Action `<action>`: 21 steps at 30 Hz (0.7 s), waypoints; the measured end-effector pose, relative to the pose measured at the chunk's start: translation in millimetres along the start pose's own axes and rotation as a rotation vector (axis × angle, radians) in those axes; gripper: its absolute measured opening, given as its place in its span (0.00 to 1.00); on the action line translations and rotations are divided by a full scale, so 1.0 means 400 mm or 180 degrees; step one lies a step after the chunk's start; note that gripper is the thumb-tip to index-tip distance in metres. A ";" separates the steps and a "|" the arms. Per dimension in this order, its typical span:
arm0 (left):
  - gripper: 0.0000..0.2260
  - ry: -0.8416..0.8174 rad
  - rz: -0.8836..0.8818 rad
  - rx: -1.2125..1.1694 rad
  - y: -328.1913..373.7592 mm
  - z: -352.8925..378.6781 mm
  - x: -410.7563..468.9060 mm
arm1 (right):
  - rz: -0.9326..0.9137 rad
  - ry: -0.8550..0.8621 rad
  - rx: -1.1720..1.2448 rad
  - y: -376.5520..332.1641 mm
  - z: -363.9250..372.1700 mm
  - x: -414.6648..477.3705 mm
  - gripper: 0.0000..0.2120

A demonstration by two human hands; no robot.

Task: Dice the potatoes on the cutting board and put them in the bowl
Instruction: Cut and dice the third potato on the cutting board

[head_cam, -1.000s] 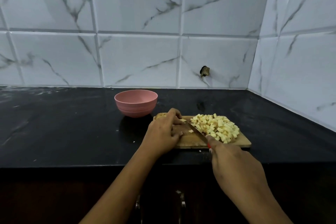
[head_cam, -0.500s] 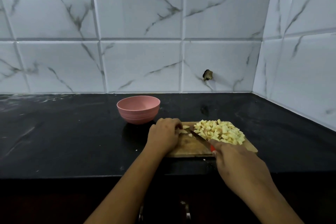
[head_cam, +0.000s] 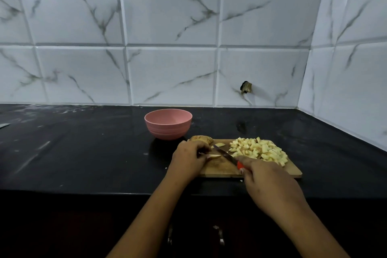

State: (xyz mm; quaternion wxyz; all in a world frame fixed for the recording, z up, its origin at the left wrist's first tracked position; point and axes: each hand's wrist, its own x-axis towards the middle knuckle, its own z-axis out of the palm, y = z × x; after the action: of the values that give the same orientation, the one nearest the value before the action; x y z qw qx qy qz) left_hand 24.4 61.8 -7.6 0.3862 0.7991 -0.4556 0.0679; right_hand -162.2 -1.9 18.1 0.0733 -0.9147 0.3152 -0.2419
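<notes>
Head view, one frame.

Cutting board (head_cam: 261, 170): wooden, flat on the black tabletop (head_cam: 83, 153), near its front edge, right of centre.

Diced potato (head_cam: 257, 150): pale cubes heaped on the right half of the board. None visible on the part of the bowl's inner wall that shows.

Bowl (head_cam: 168, 123): pink, upright on the tabletop, just behind the board's back-left corner.

Uncut potato piece (head_cam: 201, 139): skin on, at the board's back-left edge, just beyond the left hand. One small loose piece (head_cam: 219, 144) lies between it and the heap.

Left hand (head_cam: 188, 160): over the board's left end, fingers (head_cam: 202, 151) curled down onto a pale potato slice (head_cam: 213, 156), pinning it to the wood.

Right hand (head_cam: 270, 182): fingers wrapped round the red handle (head_cam: 240, 165) of a knife (head_cam: 225, 155). Blade runs diagonally away and to the left, its far end just beside the held slice. Cannot tell whether the edge touches the slice or the board.

Surroundings: white marble-veined tile wall (head_cam: 167, 16) behind and to the right; a dark chipped hole (head_cam: 246, 87) in one tile above the board.
</notes>
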 end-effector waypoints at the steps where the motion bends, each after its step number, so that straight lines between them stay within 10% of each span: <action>1: 0.08 -0.0024 -0.0025 0.0109 -0.001 0.002 0.001 | 0.0014 -0.0055 -0.0084 -0.006 0.003 -0.002 0.20; 21: 0.07 0.0282 -0.0058 -0.0272 -0.019 0.015 0.002 | -0.0078 -0.0127 -0.0706 -0.051 0.051 0.006 0.26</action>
State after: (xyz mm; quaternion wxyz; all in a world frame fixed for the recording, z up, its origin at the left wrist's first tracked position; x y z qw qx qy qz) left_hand 29.5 59.2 -15.6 0.4404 0.7822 -0.4333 0.0802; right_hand -139.5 12.5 7.3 -0.0251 -0.9256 0.3273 -0.1882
